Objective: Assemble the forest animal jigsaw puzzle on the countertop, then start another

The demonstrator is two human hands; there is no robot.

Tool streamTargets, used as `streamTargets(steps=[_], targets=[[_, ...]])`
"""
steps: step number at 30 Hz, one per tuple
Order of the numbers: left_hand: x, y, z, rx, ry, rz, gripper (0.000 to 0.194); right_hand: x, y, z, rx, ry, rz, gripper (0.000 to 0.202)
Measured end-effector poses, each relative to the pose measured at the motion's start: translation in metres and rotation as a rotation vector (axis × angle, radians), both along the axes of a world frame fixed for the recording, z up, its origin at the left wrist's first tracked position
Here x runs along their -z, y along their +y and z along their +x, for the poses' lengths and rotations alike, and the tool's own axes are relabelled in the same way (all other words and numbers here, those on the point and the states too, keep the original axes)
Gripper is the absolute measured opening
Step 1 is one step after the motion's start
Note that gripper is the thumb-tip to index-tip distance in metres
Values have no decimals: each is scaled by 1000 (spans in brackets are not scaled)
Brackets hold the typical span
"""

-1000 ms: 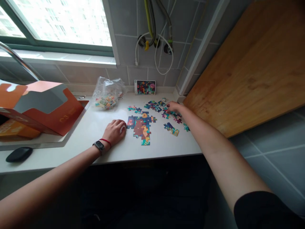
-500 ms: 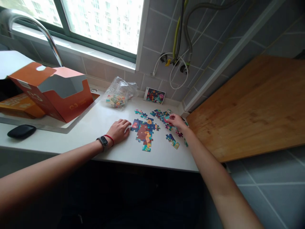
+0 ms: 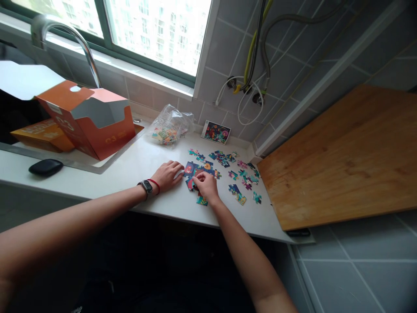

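My right hand [image 3: 207,186] is over the joined jigsaw section [image 3: 207,166], its thumb and fingertips pinching a red and dark jigsaw piece [image 3: 190,184] at the section's left side. Part of the section is hidden under this hand. My left hand [image 3: 167,174] rests on the white counter with fingers stretched out, their tips at the section's left edge. Several loose pieces [image 3: 223,158] lie in a pile behind and to the right. A small joined strip [image 3: 237,194] lies right of my right hand, and a single teal piece [image 3: 257,197] is farther right.
A picture card [image 3: 215,132] leans against the back wall, beside a clear plastic bag [image 3: 169,130] of pieces. An orange box [image 3: 91,124] stands by the sink on the left, with a black mouse-shaped object [image 3: 46,167] in front. A wooden board [image 3: 345,156] borders the right side.
My right hand has moved left from the loose pile to the joined section, carrying a reddish piece. My left hand stays beside the section. The whole view has shifted slightly.
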State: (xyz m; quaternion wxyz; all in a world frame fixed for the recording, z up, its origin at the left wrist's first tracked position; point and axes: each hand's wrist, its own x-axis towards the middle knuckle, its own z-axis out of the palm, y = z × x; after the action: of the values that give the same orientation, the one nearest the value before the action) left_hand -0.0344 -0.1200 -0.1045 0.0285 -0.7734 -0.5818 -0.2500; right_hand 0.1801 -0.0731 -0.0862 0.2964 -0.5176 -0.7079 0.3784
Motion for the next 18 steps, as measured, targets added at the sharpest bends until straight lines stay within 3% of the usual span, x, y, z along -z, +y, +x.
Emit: streamTargets(steps=[7,12,18], targets=[[-6,-1,0,40,-39,-39,27,0,-3,-9,-25,-295,146,29],[-6,0,-3,88,-39,-85,31,0,2,-14,-60,-389,188,36],[-2,3,-7,236,-40,-163,65,-4,2,-19,-84,-446,174,39]])
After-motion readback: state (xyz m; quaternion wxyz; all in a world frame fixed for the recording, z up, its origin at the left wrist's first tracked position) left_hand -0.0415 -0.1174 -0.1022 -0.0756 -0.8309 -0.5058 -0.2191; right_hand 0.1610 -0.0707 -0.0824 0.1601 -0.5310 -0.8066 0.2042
